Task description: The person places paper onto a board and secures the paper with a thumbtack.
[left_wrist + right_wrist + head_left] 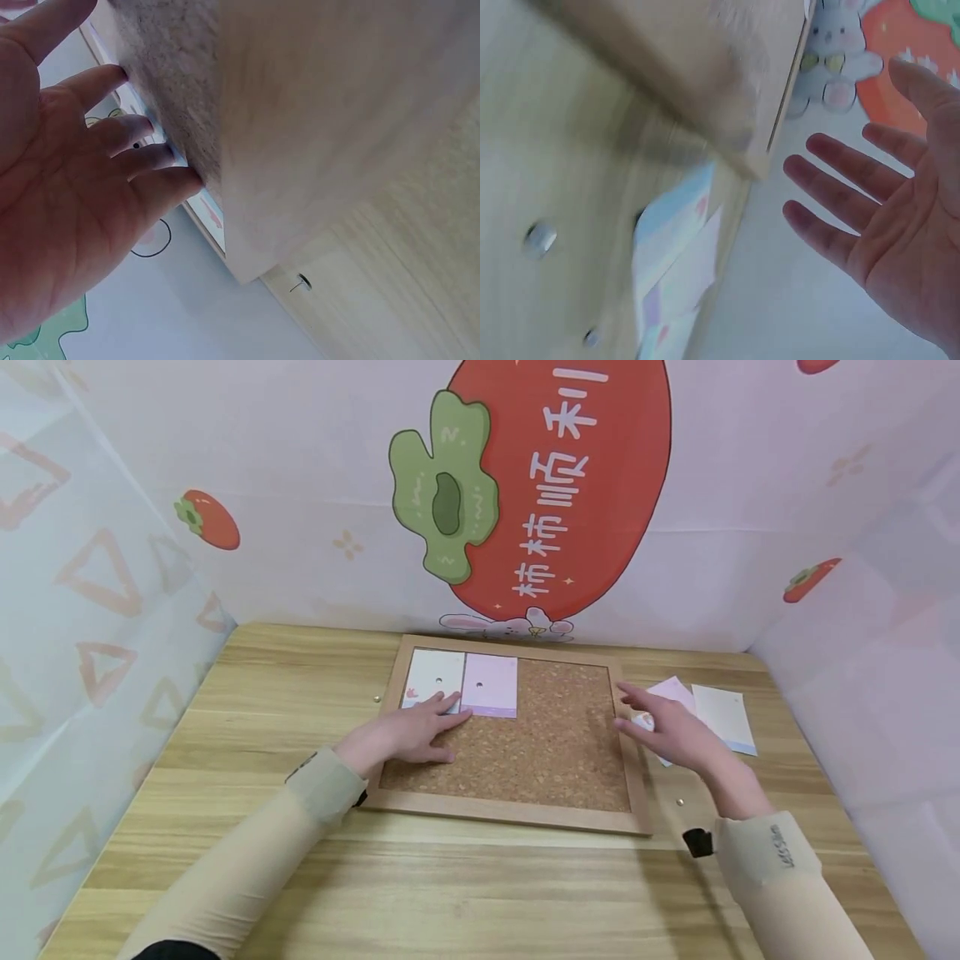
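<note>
A wood-framed cork board [555, 752] lies on the table. Side by side at its upper left are a white note card [435, 668] and a pink note card [491, 681], each with a thumbtack in it. My left hand [412, 731] rests with extended fingers on the lower edge of these cards; the left wrist view shows its fingertips [196, 180] at the board. Over the board's right edge hovers my right hand [671, 722], its fingers spread and holding nothing. Beneath and beside it lie a loose pink card [675, 691] and a white card [723, 718].
One thumbtack [377, 699] lies left of the board, and another thumbtack [680, 802] lies to its right. Wooden tabletop [465, 893] extends in front of the frame. A printed cloth [300, 552] hangs behind and along the sides.
</note>
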`<state>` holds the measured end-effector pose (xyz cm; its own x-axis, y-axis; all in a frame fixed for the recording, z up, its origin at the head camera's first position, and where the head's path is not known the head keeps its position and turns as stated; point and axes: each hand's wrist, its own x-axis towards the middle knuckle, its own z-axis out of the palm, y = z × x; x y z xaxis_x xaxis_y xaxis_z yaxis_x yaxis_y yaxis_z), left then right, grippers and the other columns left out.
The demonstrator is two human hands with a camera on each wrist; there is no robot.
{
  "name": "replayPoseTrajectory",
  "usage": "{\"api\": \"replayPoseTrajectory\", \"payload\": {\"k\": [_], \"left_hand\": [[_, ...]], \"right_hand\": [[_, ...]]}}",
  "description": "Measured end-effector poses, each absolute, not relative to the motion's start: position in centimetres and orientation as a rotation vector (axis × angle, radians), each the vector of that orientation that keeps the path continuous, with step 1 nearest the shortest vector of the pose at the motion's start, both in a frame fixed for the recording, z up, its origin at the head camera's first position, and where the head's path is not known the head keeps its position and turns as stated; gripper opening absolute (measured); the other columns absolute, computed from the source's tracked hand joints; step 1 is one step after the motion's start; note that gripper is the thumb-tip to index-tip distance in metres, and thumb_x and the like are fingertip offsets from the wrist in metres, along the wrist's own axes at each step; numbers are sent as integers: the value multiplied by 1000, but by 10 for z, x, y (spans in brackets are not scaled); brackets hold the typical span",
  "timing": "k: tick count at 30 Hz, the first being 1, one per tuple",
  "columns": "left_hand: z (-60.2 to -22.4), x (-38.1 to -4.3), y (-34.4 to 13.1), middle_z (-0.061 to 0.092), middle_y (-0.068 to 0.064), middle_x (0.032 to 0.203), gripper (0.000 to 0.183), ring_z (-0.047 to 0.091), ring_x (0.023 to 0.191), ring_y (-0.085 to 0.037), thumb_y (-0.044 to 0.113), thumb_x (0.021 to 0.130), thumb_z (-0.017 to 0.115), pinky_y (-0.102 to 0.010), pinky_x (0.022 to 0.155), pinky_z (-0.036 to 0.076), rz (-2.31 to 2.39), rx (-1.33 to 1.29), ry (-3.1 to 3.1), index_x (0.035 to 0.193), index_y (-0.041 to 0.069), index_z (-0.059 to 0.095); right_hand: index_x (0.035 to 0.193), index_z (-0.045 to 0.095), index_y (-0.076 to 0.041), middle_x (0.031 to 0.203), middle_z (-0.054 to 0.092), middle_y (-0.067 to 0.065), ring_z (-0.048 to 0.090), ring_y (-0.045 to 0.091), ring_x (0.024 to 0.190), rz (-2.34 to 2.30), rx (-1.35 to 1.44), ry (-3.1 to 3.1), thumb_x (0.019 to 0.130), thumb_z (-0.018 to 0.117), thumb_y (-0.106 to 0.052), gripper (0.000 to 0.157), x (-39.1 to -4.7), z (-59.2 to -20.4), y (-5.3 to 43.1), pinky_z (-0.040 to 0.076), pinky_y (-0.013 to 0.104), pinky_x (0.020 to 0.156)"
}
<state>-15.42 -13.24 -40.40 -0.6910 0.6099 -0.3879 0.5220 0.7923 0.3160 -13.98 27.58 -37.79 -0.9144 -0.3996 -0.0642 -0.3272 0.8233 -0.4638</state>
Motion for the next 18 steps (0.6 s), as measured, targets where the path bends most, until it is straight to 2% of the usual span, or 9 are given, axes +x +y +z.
{"api": "replayPoseTrajectory", "payload": {"k": [6, 10, 13, 18], "left_hand": [[-404, -154, -134, 14, -12, 169, 74, 17, 155, -36, 45, 96, 63, -55, 120, 32, 289, 824, 2549, 158, 21, 31], [-406, -153, -142, 24, -20, 165, 70, 26, 152, -39, 42, 95, 66, -53, 120, 33, 334, 860, 2612, 154, 15, 40], [-406, -152, -148, 24, -25, 163, 72, 25, 150, -45, 42, 94, 67, -56, 121, 29, 332, 861, 2634, 153, 11, 40], [-406, -148, -156, 19, -28, 164, 77, 18, 150, -53, 47, 95, 64, -66, 120, 20, 293, 805, 2651, 155, 9, 35]], "right_hand": [[146, 42, 3, 125, 65, 29, 66, 47, 110, -805, -356, 2978, 102, 56, -28, 55, -127, -386, 329, 54, 59, 89], [144, 41, 8, 123, 62, 35, 64, 50, 106, -758, -147, 3023, 103, 53, -29, 57, -121, -393, 364, 53, 57, 83], [145, 35, 13, 128, 52, 43, 55, 57, 112, -693, -19, 2990, 104, 50, -34, 64, -117, -402, 389, 49, 64, 86], [146, 23, 20, 137, 30, 52, 30, 67, 125, -569, 133, 2918, 103, 46, -43, 80, -112, -416, 416, 33, 75, 100]]}}
